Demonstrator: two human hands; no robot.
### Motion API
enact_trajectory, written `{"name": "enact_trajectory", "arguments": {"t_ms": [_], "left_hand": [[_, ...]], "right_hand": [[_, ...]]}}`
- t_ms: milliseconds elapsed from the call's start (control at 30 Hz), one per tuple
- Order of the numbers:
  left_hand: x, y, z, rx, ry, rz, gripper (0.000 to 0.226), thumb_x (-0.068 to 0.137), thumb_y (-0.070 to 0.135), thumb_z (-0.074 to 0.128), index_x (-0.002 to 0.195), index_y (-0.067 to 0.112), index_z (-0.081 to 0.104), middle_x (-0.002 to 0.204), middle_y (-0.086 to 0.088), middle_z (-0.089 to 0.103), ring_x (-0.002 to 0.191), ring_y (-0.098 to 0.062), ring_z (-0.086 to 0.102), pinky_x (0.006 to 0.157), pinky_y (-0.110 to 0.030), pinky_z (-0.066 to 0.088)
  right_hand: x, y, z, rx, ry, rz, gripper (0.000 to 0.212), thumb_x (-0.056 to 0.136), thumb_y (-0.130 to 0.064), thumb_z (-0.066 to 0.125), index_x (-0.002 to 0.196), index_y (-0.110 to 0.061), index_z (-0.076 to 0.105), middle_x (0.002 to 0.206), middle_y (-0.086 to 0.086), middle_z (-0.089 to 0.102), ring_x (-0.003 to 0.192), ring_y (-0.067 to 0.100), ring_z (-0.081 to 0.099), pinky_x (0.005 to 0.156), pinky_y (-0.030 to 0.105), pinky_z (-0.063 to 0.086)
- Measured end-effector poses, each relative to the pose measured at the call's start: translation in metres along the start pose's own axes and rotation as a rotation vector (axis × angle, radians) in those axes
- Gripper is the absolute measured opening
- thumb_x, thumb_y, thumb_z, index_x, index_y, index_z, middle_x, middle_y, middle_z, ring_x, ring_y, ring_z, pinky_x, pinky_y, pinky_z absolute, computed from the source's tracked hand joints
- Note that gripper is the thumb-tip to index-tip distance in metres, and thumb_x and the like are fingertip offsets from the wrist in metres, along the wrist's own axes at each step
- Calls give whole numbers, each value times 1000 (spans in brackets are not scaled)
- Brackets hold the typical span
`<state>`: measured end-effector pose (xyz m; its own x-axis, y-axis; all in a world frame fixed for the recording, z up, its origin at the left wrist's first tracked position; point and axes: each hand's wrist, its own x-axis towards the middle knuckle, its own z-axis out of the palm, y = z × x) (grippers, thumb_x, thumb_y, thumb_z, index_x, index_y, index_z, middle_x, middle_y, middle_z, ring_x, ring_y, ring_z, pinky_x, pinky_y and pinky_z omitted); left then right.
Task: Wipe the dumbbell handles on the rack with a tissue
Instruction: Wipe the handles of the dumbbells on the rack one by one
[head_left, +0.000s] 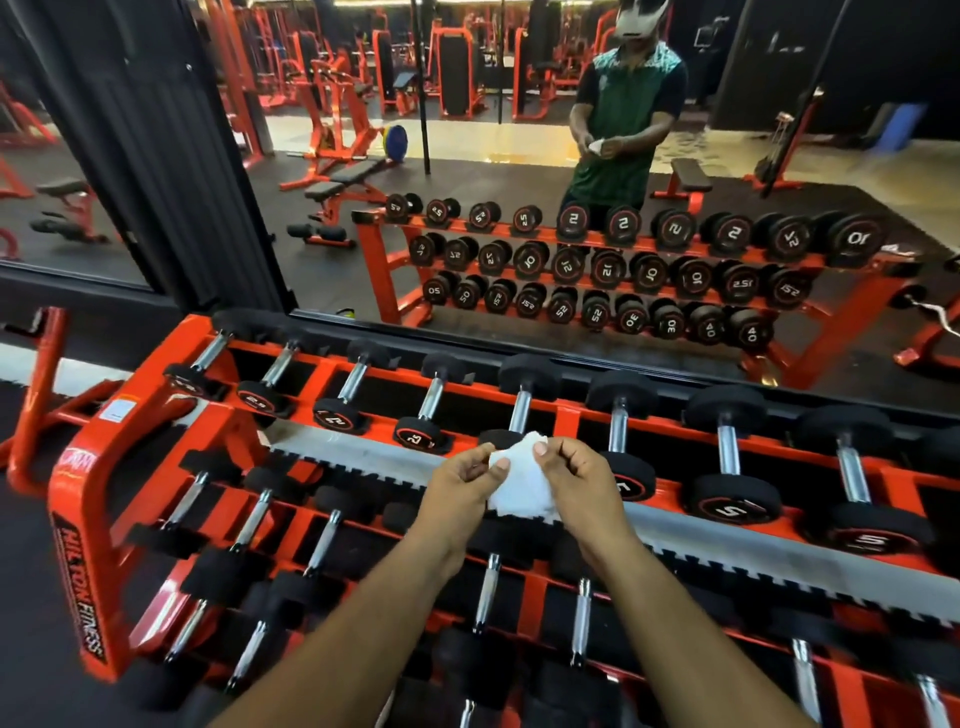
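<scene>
A: Tissue (519, 480) first: what could go wrong from here?

B: It looks thin, and both hands are pulling at it. My guess is it could tear if they tug apart too hard, or shred once it drags over a knurled chrome handle (520, 412). Wadded too small, it could also let bare skin touch the metal, not the paper.

A: Anything about the rack (78, 499)?

B: The dumbbells sit in open cradles. A hard sideways wipe might roll a light one, though that is only a judgement.

A: Where is the tissue relative to the fingers?

B: Between the two hands, held in the air above the rack's front rail. The left hand (460, 486) pinches its left edge between thumb and fingers (500, 464); the right hand (582, 480) grips the upper right corner, fingers curled round it. The rest hangs down between the palms.

A: And the handles?

B: Not touched yet. The nearest handle on the top tier lies just beyond the tissue, its front head partly hidden behind the paper. The mirror (467, 156) behind shows the same two-handed hold.
</scene>
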<state>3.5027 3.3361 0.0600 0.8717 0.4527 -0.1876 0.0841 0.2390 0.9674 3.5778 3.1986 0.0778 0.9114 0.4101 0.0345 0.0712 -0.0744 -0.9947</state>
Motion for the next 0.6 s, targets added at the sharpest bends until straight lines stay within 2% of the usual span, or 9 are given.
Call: {"name": "enact_trajectory", "arguments": {"t_ms": [67,133,233,300,367,433,500,533,600], "left_hand": [[2,0,3,-52,27,-27,64,82,32,83,137,10,58,120,-10,73,113,-26,69,107,-49,50],[1,3,5,-62,35,-39,45,91,23,77,132,12,62,116,-10,75,107,-24,71,102,-44,54],[0,4,4,-29,-19,-53,22,98,20,68,116,9,73,108,-14,77,105,-32,73,96,-48,56],[4,8,-1,-38,-7,-76,20,99,18,66,112,5,74,106,-16,77,104,-35,72,94,-48,58],[11,14,-10,-28,6,-78,21,100,19,65,111,4,73,105,-16,77,102,-34,73,93,-49,58],[19,20,-22,23,-18,-68,20,101,21,63,110,6,73,105,-15,77,100,-31,74,91,-48,58],[25,26,-34,107,-89,-41,18,103,20,61,108,9,74,103,-10,78,95,-23,74,88,-43,59],[29,30,-42,153,-144,-19,17,103,20,60,107,10,74,102,-8,78,94,-20,73,88,-40,58],[37,36,-57,263,-266,41,16,103,19,60,109,13,73,105,-4,77,99,-15,70,89,-30,55]], "right_hand": [[1,5,-3,-15,-2,-3,19,101,-29,60,89,-20,71,85,6,71,74,17,62,65,37,51],[2,7,-1,-1,10,15,17,100,-28,60,93,-19,72,86,6,71,74,15,62,67,35,51],[2,6,7,60,44,47,12,100,-26,61,99,-23,73,91,-4,74,82,14,68,73,35,56],[4,6,13,25,52,50,10,99,-27,62,95,-25,72,90,-7,74,84,15,68,73,35,57],[7,7,20,-10,56,64,8,98,-27,64,94,-24,70,92,-2,72,88,23,68,76,40,57],[11,7,26,-50,94,65,4,97,-24,65,100,-25,65,100,0,68,96,25,65,79,38,55],[17,2,29,-142,108,7,17,97,-25,64,113,-31,59,116,-6,61,109,14,61,84,22,50],[22,-4,32,-195,61,-28,27,98,-29,62,123,-34,55,125,-12,57,116,6,56,88,16,45],[33,-15,37,-266,-152,-50,47,99,-40,59,144,-38,44,137,-21,50,127,-7,46,98,12,38]]}}
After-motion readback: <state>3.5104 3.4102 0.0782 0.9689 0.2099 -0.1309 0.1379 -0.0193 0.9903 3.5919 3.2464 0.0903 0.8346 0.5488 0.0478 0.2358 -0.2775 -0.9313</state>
